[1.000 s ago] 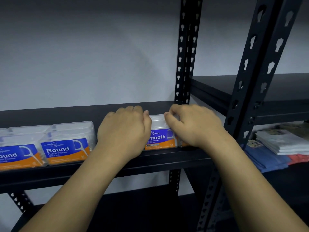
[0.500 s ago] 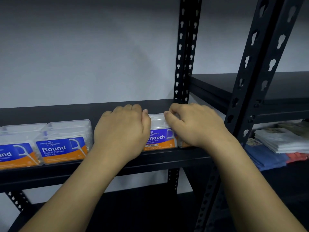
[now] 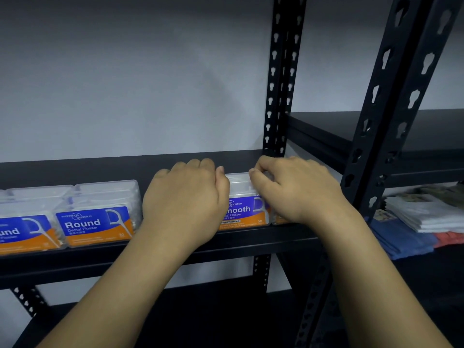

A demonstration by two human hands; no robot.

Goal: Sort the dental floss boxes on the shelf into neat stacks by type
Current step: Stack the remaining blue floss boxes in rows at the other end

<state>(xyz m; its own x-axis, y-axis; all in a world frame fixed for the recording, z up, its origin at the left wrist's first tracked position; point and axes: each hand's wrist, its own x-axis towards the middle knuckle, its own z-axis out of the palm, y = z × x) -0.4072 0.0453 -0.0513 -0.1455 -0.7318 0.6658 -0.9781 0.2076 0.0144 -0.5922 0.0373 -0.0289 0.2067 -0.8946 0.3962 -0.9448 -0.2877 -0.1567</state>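
Observation:
A clear "Smooth" floss box (image 3: 242, 209) with a blue and orange label stands near the right end of the black shelf (image 3: 100, 169). My left hand (image 3: 185, 202) curls over its left side, thumb against the top left corner. My right hand (image 3: 296, 189) grips its top right corner with bent fingers and hides another box's orange edge (image 3: 278, 219) beside it. Two "Round" floss boxes stand side by side at the left, one whole (image 3: 100, 217) and one cut off by the frame (image 3: 25, 227), with more clear boxes behind them.
Black perforated uprights (image 3: 278, 79) (image 3: 401, 96) stand just right of my hands. A neighbouring shelf unit at the right holds folded white, blue and red cloths (image 3: 421, 217). A grey wall is behind the shelf.
Both hands stay on the Smooth box. The view has shifted slightly, so the Round boxes sit a little further left in the frame.

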